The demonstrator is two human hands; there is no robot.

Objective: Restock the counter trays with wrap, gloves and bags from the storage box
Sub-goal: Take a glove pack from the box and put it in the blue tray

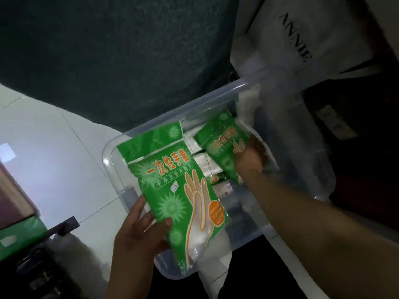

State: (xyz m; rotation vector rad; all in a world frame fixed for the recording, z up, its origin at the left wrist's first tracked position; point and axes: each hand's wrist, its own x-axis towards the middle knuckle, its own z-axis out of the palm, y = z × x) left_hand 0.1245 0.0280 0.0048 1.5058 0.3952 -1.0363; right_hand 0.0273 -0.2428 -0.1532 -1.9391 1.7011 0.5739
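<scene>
Pale floor tiles [54,147] lie under us in dim light, and we are bent over a clear plastic storage box [164,118] that stands on them.

Nearest to us, our left hand [140,231] holds the first glove packet [172,190], a green bag printed with a hand outline. The thumb presses on its front near the lower left edge and the fingers are curled behind it. The packet is lifted over the near left part of the box, tilted, with its top end pointing away from us.

Further in, our right hand [250,160] reaches down inside the box. Its fingers are closed round the lower end of the second glove packet [220,143], which matches the first and rests low among the stock. Between the two packets lie silvery flat packs [207,162]; we cannot tell whether they are wrap or bags. At the far corner, crumpled white plastic [248,102] hangs over the wall of the box.

Beyond the box rises a dark teal surface [108,50].

We judge that we are early or midway in the task. Gloves are being gathered, one packet is out and one is about to come out. No counter tray is in view, so nothing shows as restocked. The wrap and bags seem to be left in the box.
</scene>
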